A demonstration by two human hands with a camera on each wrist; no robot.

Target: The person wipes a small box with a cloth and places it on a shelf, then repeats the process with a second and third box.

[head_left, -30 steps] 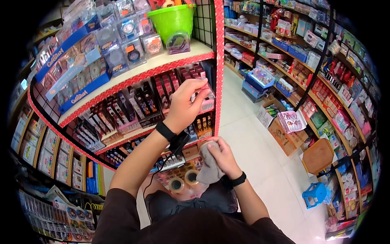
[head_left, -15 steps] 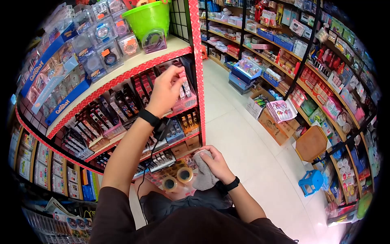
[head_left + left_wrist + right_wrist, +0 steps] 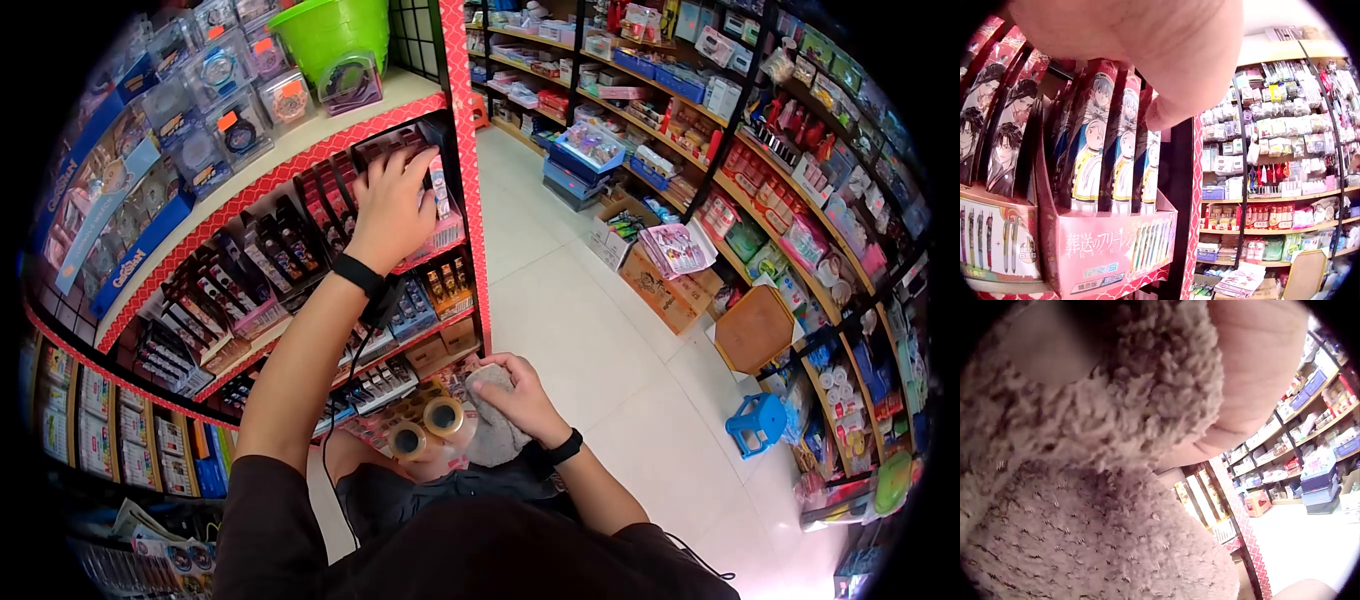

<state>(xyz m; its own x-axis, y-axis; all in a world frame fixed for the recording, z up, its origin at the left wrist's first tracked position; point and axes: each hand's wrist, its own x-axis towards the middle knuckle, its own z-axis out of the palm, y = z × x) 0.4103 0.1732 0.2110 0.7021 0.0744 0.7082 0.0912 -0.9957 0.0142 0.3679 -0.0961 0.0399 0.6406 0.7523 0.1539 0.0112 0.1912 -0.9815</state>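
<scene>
My left hand lies over the tops of slim illustrated boxes, fingers spread and the thumb along the right side. In the left wrist view the thumb touches the rightmost slim box. These boxes stand upright in a pink display carton with pens printed on its front. Lower down, my right hand grips a grey fluffy cloth in front of my lap. That cloth fills much of the right wrist view, bunched under the fingers.
Boxed watches and a green basket sit on the shelf above, edged in red trim. Two tape rolls are by my lap. Across the tiled floor stand a blue stool, a cardboard box and stocked shelves.
My left hand went from pinching fingertips at a slim box to spread fingers over the box tops. The head view turned, shifting the scene leftward. The right hand still holds the cloth.
</scene>
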